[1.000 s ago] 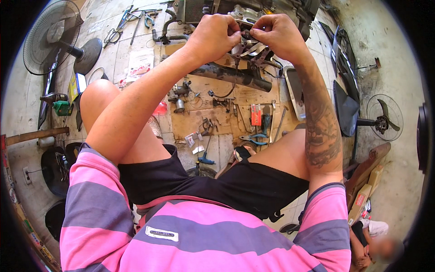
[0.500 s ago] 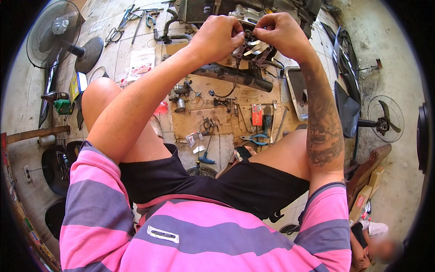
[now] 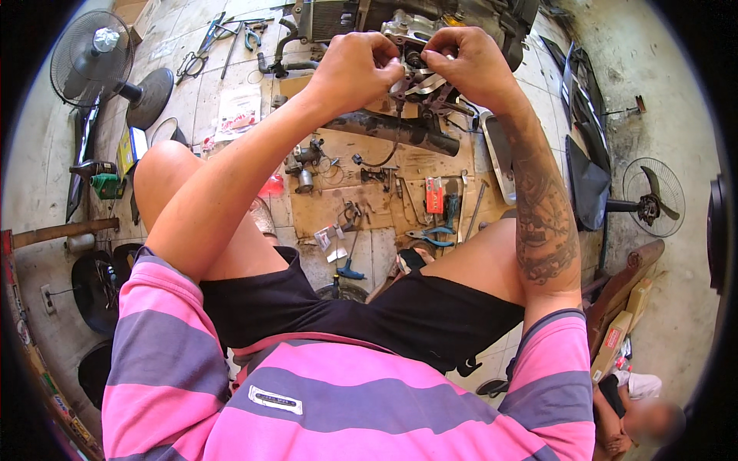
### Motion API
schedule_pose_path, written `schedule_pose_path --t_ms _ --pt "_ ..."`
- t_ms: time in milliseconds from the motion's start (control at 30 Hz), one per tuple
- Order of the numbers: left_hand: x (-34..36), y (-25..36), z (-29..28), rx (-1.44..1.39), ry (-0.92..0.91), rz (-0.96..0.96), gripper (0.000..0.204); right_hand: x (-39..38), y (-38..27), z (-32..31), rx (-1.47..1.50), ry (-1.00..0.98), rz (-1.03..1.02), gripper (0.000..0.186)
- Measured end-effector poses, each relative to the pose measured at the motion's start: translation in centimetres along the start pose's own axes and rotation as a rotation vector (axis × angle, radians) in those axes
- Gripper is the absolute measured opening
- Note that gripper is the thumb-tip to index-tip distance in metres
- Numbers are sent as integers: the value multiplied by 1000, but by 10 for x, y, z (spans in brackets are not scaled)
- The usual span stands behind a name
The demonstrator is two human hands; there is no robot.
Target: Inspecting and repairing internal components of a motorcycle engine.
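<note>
At the top of the view, both hands work at a partly dismantled engine with bare silver metal faces. My left hand comes from the left, its thumb and fingers curled in a pinch beside the engine's opening. My right hand faces it from the right, thumb and forefinger pressed together close to a dark round part. Whatever either pinch holds is too small or hidden to make out. A shiny curved metal piece lies just below the right fingertips. Beneath the engine runs a thick black tube.
Cardboard below carries removed parts, blue-handled pliers, a red box and a screwdriver. A blue T-handle tool lies nearer me. A metal tray is at right; fans stand either side. Another person is at lower right.
My left hand has drawn slightly left and toward me, so its fingertips sit lower than before. The right hand has shifted a little left, still pinched near the engine.
</note>
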State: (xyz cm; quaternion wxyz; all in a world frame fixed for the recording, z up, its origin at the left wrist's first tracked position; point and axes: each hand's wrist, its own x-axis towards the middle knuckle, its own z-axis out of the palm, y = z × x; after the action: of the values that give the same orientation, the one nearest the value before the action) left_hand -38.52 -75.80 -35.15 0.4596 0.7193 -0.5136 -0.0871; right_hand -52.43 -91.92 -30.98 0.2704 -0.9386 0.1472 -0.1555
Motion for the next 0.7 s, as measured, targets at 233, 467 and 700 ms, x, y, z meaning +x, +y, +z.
schedule_pose_path --t_ms 233,467,700 --pt "2 3 2 -6 -21 77 25 -2 -5 -3 -23 -21 -12 24" --pt "6 2 7 -29 -14 23 23 -1 -2 2 -15 38 -27 24" --pt "6 -2 19 -82 58 -49 24 1 1 4 -7 27 -53 23"
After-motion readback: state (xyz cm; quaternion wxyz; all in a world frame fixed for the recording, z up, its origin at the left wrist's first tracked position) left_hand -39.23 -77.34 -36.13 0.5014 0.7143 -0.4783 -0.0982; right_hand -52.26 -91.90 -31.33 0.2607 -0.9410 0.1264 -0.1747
